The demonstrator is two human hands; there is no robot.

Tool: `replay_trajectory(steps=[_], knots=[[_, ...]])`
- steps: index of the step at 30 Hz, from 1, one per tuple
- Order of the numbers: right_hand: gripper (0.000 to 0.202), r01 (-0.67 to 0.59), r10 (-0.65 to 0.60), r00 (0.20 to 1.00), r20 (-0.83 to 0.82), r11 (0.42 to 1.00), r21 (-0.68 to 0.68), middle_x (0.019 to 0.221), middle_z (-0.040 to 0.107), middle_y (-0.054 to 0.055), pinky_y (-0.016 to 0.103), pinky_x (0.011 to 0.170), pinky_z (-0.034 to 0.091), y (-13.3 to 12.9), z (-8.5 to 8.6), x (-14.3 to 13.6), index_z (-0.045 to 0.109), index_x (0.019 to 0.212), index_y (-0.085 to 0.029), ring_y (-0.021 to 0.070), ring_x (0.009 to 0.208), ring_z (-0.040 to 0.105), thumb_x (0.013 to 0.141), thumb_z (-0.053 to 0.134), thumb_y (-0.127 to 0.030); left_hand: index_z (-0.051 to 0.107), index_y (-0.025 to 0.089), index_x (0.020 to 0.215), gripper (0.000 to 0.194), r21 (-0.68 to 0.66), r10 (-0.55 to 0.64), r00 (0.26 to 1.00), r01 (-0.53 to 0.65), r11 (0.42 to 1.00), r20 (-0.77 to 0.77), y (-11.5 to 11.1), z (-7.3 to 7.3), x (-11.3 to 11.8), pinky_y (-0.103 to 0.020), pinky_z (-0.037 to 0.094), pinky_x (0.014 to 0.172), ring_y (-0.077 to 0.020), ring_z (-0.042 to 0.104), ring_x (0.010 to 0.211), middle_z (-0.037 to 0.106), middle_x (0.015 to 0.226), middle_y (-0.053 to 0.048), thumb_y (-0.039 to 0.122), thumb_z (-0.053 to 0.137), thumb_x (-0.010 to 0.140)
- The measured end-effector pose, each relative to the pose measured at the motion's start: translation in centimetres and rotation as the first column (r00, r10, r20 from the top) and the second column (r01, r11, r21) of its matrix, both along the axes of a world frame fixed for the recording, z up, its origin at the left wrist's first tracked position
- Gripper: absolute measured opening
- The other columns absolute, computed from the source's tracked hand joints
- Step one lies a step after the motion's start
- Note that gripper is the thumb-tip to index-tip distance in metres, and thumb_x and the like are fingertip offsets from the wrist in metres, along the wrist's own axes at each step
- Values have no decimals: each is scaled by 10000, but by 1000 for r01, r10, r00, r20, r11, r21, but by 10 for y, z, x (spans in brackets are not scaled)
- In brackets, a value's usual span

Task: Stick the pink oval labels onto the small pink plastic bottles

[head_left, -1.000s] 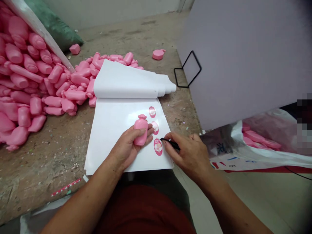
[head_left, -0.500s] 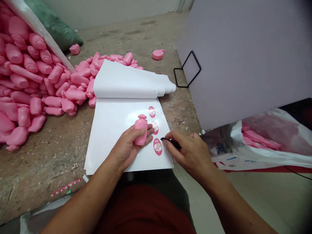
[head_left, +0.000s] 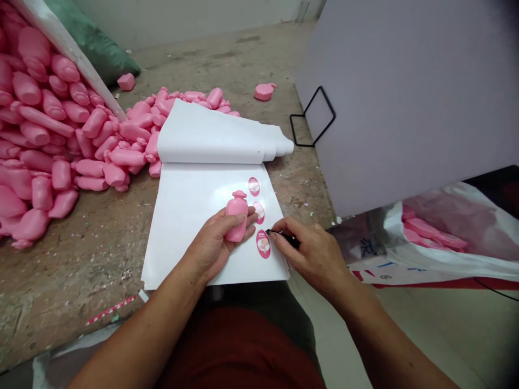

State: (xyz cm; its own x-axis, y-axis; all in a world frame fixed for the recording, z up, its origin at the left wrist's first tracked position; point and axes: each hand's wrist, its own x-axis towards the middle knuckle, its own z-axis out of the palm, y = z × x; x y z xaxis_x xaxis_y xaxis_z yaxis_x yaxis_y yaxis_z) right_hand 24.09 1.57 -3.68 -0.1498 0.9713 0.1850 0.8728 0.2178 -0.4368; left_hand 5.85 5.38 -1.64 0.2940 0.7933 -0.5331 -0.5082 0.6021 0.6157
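A small pink plastic bottle lies in my left hand, with the thumb across its front and the fingers behind it. My right hand is closed on a slim black pointed tool, perhaps tweezers. Its tip is at the upper right edge of the lowest oval sticker. Two more pink-and-white stickers run up the same side of the white sticker sheet; the middle one is partly covered by my left fingers. Rolled-back sheets lie over the stack's far end.
Many pink bottles are heaped at the left, spilling from behind a white board edge. A flat pink piece lies farther back. At the right stand a grey panel with a black wire loop and a plastic bag holding pink pieces.
The whole view has shifted very slightly. Both hands keep their holds, and the dark tip stays beside the lowest sticker.
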Motion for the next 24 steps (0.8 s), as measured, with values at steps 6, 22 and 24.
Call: replay_trajectory(steps=[6, 22, 24], knots=[[227, 47, -58, 989, 134, 996, 81, 627, 676, -4, 323, 635, 301, 0, -4, -5, 649, 784, -211, 160, 501, 504, 899, 598, -400, 666, 87, 1064, 256, -21, 11, 999, -11, 1000, 30, 1, -1, -1, -414, 475, 1088, -269, 667, 1144, 723, 1144, -156, 116, 631, 811], [315, 3, -304, 580, -756, 929, -371, 581, 446, -49, 251, 478, 289, -3, 38, 0, 564, 641, -212, 103, 517, 363, 762, 738, -445, 567, 186, 1099, 318, 80, 10, 997, -4, 997, -80, -3, 4, 1, -359, 538, 925, -196, 701, 978, 711, 1004, -67, 136, 665, 800], [314, -8, -294, 573, -765, 932, -363, 573, 435, -51, 250, 475, 276, -1, 42, -2, 566, 642, -209, 100, 516, 354, 764, 731, -447, 564, 186, 1079, 302, 129, -6, 995, 18, 991, -95, -6, 8, 0, -295, 536, 817, -155, 686, 865, 700, 940, -40, 183, 682, 801]])
